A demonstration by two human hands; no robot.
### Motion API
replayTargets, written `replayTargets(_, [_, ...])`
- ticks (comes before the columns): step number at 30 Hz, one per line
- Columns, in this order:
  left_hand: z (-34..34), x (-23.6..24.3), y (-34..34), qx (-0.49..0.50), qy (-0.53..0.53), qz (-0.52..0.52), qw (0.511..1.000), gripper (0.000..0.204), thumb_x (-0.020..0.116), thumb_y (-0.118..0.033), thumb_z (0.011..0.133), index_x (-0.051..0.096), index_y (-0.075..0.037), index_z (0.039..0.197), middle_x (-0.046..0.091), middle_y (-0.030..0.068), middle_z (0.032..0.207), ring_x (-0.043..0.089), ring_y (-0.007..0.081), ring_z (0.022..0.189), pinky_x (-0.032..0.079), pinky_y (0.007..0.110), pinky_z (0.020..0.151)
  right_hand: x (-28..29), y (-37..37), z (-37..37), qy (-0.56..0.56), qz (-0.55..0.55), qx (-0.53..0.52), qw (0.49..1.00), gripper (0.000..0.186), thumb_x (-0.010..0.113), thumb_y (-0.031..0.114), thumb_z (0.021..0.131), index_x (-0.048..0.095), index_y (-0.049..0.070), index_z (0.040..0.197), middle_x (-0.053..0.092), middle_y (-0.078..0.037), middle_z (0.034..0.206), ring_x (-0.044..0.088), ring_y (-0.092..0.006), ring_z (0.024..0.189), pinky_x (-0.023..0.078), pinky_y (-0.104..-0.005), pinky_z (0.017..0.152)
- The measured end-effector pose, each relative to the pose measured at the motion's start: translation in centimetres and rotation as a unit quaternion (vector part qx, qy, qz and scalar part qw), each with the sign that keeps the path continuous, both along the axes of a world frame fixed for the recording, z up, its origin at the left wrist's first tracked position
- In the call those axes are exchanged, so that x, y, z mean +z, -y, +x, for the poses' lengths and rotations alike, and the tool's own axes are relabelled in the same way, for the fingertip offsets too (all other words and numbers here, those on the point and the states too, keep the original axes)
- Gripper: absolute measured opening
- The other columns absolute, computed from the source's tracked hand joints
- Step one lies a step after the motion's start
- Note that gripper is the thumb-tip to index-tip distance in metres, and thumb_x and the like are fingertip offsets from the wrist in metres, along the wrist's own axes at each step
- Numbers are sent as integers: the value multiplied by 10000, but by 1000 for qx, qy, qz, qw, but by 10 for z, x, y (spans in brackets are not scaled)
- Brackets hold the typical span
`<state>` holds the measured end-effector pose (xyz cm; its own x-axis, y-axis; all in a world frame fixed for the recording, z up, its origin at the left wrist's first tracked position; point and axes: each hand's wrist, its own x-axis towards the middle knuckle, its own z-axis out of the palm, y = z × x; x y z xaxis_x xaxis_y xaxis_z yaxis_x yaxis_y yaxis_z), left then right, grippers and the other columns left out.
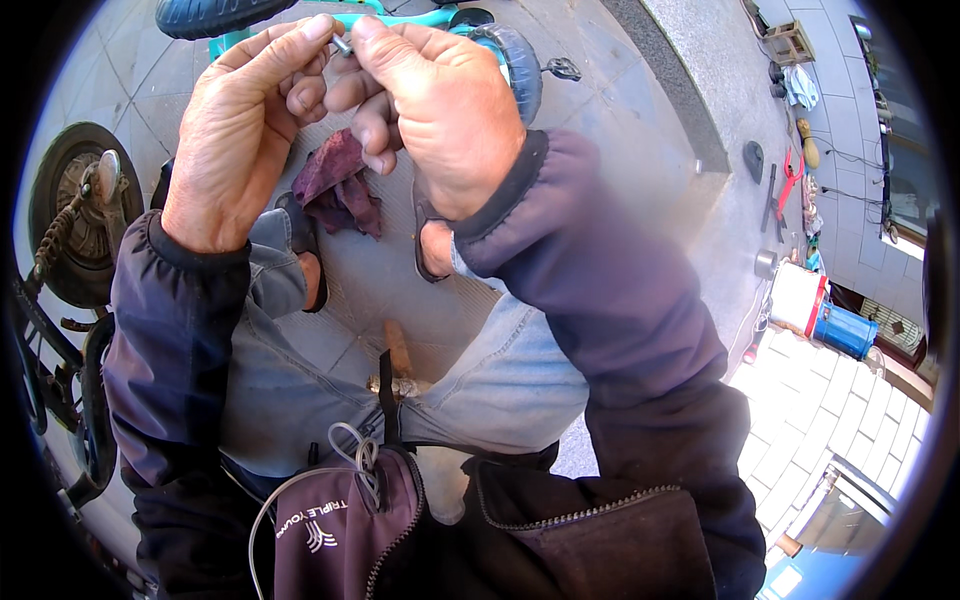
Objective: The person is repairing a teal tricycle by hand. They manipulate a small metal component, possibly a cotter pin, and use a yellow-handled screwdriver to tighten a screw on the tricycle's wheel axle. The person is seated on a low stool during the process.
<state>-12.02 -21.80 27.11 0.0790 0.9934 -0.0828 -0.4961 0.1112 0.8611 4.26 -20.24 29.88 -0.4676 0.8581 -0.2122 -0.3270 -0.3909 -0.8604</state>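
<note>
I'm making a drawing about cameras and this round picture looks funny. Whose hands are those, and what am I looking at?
There's no robot here, just a person using two bare hands. A camera on the person's head looks down, so we see roughly what they see. Its very wide lens bends straight edges and leaves a black rim.

The left hand and right hand meet near the top. Their fingers pinch a small shiny metal piece.

Below the hands, a dark red cloth lies on the ground between the person's feet. Near the top are parts of something teal with dark wheels. A bigger wheel is at the left.
</note>
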Motion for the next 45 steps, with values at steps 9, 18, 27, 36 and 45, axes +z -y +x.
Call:
replayTargets(9, [-2, -2, 0, 9, -1, -3, 1000, 237, 586, -178, 900, 628, 18, 1026, 605, 0, 793, 517, 44, 658, 468, 193, 661, 2, 1, 0, 3, 6, -7, 1000, 153, 573, 128, 900, 555, -24, 892, 586, -52, 668, 486, -55, 470, 373, -195, 378])
replayTargets(18, [4, 2, 2, 22, -14, -7, 1000, 235, 579, -172, 904, 624, 15, 1039, 577, -15, 758, 468, 37, 616, 447, 186, 623, 2, 2, -1, 14, 26, -16, 999, 137, 574, 114, 898, 552, -20, 882, 596, -62, 675, 482, -56, 458, 374, -197, 375])
replayTargets(27, [5, 5, 3, 27, -15, -10, 999, 211, 584, -161, 897, 629, 12, 1009, 562, -18, 748, 448, 45, 613, 423, 187, 620, 0, 0, -3, 23, 8, -8, 1000, 146, 556, 138, 906, 559, -5, 873, 609, -60, 719, 486, -54, 501, 379, -190, 400])
replayTargets(36, [9, 10, 6, 28, -24, -5, 999, 185, 602, -150, 885, 642, -2, 988, 551, -23, 748, 449, 45, 630, 387, 190, 623, 1, -2, -2, -16, -28, 7, 999, 191, 530, 159, 927, 578, -16, 868, 630, -70, 735, 471, -48, 472, 382, -175, 392])
replayTargets(45, [11, 9, 7, 54, -52, 5, 997, 196, 614, -158, 879, 655, -11, 1002, 604, -8, 773, 491, 42, 648, 422, 198, 615, -2, -1, -2, 42, 47, -16, 998, 159, 512, 149, 937, 564, 1, 909, 624, -67, 761, 494, -55, 494, 401, -189, 405])
